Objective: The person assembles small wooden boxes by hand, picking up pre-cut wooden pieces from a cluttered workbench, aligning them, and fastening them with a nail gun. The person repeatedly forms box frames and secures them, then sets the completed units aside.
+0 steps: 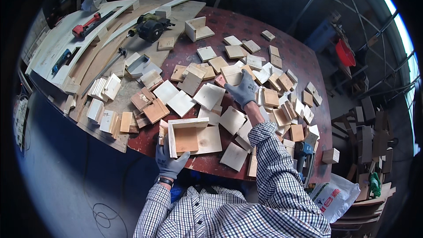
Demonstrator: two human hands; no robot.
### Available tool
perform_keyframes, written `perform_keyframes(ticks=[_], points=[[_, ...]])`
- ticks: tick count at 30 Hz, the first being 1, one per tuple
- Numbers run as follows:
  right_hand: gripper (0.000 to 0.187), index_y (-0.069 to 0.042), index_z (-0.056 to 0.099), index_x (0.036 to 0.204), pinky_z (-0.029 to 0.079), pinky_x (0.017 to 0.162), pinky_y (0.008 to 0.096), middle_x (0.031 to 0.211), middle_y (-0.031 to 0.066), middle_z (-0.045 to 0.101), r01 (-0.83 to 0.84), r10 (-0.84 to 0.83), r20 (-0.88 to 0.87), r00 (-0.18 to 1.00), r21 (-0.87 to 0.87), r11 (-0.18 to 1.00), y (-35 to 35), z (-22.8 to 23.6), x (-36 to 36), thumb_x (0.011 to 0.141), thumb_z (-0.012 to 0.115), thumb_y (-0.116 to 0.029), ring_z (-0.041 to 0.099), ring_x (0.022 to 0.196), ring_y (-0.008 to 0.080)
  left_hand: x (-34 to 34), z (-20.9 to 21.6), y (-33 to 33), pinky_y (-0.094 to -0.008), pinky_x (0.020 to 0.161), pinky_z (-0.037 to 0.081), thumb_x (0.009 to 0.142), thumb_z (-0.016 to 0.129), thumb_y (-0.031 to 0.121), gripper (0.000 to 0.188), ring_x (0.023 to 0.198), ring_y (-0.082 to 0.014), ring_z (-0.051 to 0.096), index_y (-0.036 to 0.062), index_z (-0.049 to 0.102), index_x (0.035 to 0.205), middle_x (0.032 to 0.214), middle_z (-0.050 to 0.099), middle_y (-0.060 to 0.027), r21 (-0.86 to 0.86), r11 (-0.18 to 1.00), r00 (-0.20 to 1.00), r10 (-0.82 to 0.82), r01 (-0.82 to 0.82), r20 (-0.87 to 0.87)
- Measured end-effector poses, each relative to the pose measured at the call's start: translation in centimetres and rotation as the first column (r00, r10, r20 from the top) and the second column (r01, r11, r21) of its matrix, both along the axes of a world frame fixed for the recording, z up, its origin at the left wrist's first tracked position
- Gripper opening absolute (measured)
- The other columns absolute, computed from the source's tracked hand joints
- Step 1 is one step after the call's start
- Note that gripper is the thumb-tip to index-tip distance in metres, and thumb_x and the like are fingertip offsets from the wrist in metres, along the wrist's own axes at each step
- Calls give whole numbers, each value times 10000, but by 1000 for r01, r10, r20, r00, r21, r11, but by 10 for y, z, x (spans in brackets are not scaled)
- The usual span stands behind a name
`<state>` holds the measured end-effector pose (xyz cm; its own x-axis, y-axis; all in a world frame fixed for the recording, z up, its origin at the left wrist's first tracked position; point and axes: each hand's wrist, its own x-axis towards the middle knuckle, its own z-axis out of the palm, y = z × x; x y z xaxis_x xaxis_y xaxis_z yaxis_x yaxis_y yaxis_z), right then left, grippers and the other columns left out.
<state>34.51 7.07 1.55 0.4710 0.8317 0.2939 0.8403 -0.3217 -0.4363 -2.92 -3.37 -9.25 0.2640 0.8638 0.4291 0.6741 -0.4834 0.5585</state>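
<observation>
The left hand's (171, 161) grip clasps a part-walled wooden box (189, 124) at the table's (246, 23) seven o'clock; toward one o'clock, the right hand's (243, 91) grip pinches a block (232, 74). Piece-picking seems underway; lifting calls for clearing neighbouring boards (232, 120).

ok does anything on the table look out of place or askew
Two things: wood pieces lie jumbled at all angles across the red table, many overlapping; and one pale block sits at the table's right edge, seemingly jutting past it, though this fisheye view makes that hard to confirm.
</observation>
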Motion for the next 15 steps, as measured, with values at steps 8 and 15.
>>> perform_keyframes(ticks=[8,15], points=[[1104,56,346,1564,409,1174,446,1507,238,484,-282,328,-61,943,378,881,-129,21,-99,719,947,-324,498,1390,364,-3,0,0,-516,1107,478,736,886,535,1029,1323,-459,540,18,472,1523,1473,525,-257,-5,1000,999,-4,3,-43],[868,8,412,1563,533,1032,477,1450,226,580,0,602,-777,-185,613,790,-161,9,-160,1022,456,-669,665,1213,308,-1,-6,1,-502,1012,521,698,899,421,1007,1179,-404,580,-13,477,1502,1365,575,-211,54,998,998,-14,10,58]])
